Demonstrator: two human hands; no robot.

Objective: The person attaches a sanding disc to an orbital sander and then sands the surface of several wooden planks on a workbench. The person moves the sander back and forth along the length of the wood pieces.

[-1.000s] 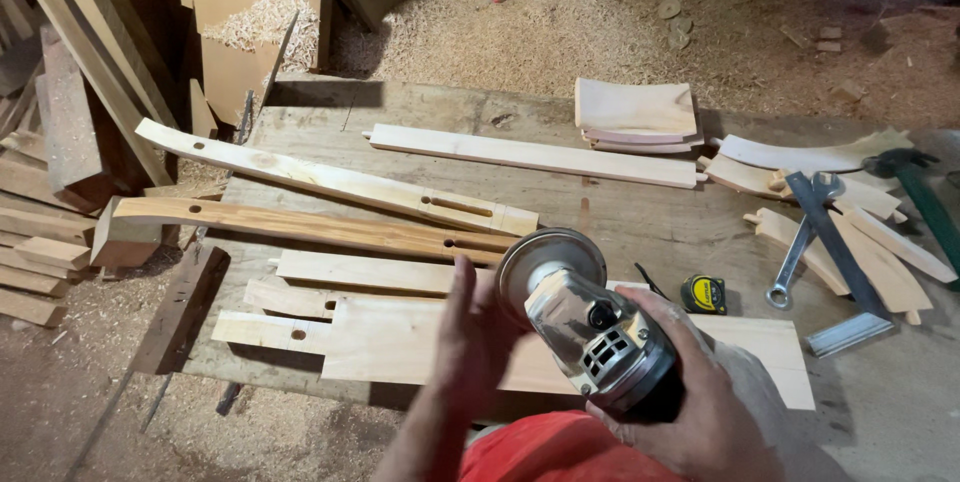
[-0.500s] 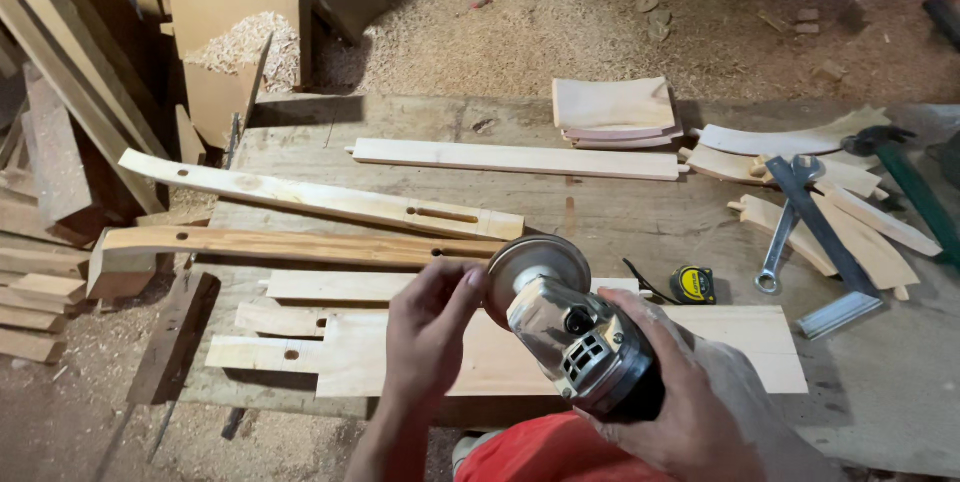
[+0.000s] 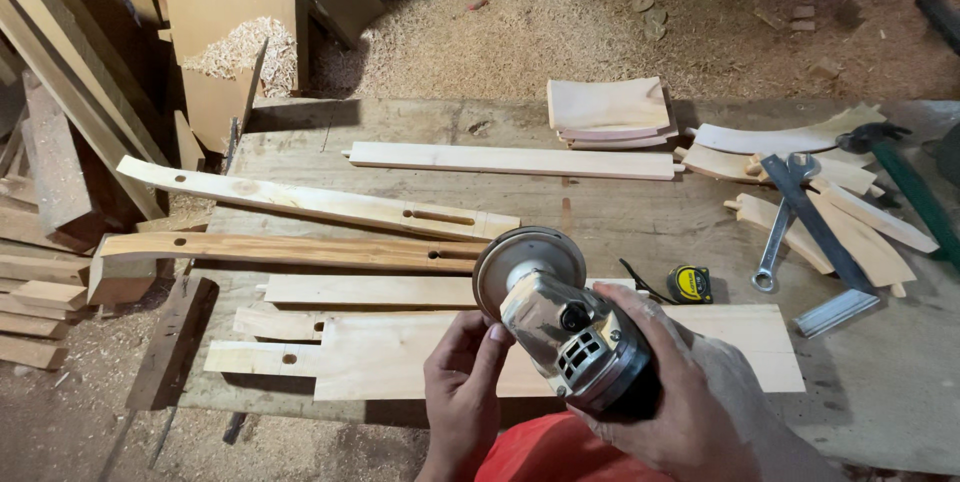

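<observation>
The right hand (image 3: 665, 392) has its fingers wrapped tight around the body of an angle grinder (image 3: 570, 327), held above the table's (image 3: 880, 392) near edge. The left hand (image 3: 462, 382), fingers loosely curled, touches under its sanding disc (image 3: 528, 264). Wooden boards (image 3: 400, 347) lie just beyond; a tape measure (image 3: 690, 284) sits nearby.

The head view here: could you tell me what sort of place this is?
Most likely a woodworking shop: cut wooden pieces lie on a rough workbench, sawdust covers the floor, and the right hand holds an angle grinder.
</observation>
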